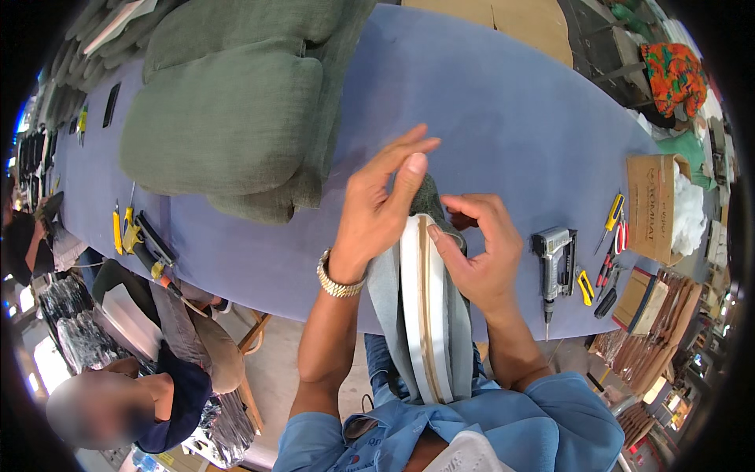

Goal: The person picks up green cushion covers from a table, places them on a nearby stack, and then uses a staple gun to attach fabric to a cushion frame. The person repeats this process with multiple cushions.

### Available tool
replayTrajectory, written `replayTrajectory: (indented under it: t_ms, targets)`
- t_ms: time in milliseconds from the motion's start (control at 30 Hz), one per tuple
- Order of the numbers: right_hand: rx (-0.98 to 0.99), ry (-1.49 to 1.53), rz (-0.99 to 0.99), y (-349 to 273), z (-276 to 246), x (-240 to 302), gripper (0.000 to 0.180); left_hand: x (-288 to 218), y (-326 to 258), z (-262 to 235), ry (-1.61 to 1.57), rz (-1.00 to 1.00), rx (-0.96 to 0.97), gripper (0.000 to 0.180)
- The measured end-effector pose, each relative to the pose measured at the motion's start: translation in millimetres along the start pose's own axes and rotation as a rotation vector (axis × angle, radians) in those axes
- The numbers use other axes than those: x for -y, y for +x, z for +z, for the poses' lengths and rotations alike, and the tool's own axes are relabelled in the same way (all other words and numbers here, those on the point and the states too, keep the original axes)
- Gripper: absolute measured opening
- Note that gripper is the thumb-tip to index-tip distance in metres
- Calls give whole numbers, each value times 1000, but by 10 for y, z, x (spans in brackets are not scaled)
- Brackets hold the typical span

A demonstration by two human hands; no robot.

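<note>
Edge-on in front of me stands a padded panel (412, 307), with white padding on both sides of a thin brown core. Grey-green fabric (387, 295) hangs along its sides, and a darker fold of it covers the far end. My left hand (379, 200), with a gold watch on the wrist, is beside that far end, fingers stretched out and apart. From the right, my right hand (484, 252) grips the fabric near the far end. Its thumb lies by the panel's edge, and the other fingers are partly hidden.
Green upholstered cushions (228, 118) lie on the blue table (472, 94). A staple gun (557, 259), yellow cutter (585, 287) and screwdriver (613, 212) lie right, near a carton (653, 204) of white stuffing. Another stapler (141, 240) is at left, near a co-worker (169, 401).
</note>
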State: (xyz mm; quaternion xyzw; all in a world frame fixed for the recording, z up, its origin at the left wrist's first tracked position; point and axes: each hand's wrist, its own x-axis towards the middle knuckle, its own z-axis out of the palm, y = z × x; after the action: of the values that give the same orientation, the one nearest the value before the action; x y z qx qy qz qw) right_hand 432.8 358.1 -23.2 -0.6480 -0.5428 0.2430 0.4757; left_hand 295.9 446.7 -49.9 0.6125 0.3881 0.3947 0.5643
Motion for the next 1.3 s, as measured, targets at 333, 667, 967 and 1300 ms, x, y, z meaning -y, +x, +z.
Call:
replayTrajectory:
  t_ms: [333, 667, 967, 1300]
  targets:
    - [127, -185, -204, 43, -89, -20, 21, 327, -121, 261, -181, 10, 13, 34]
    - [175, -331, -268, -179, 127, 81, 27, 425, -180, 148, -285, 122, 4, 25]
    - [325, -98, -18, -352, -519, -212, 30, 394, -225, 147, -225, 98, 49, 41]
    - [131, -936, 453, -1310, -1744, -2080, 99, 413, -282, 251, -164, 75, 8, 57]
